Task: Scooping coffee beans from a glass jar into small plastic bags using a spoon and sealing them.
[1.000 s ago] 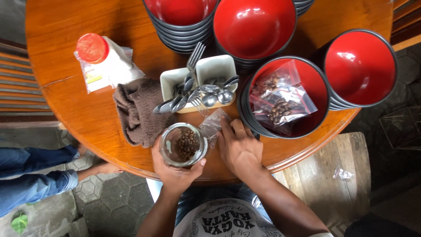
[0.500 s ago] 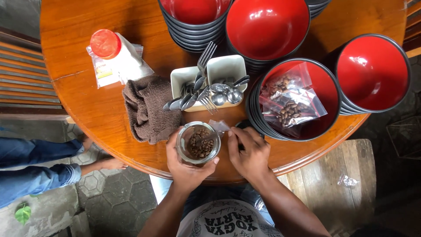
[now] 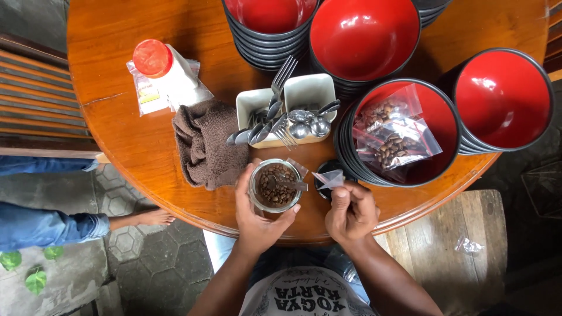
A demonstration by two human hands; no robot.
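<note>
cupping a clear bean-filled glass jar (image 3: 274,185) in left hand (image 3: 257,219), right hand (image 3: 350,212) pinching small plastic packet (image 3: 329,178)

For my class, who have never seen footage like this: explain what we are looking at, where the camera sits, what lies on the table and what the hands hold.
The camera is worn on a person's head and looks straight down. The left hand grips a small glass jar of dark beans. The right hand pinches a small clear plastic bag. On the round wooden table lie a brown cloth, a white tray of spoons and forks, a red-capped white bottle and stacked red bowls, one holding bags of beans. Another person's foot shows at left.
</note>
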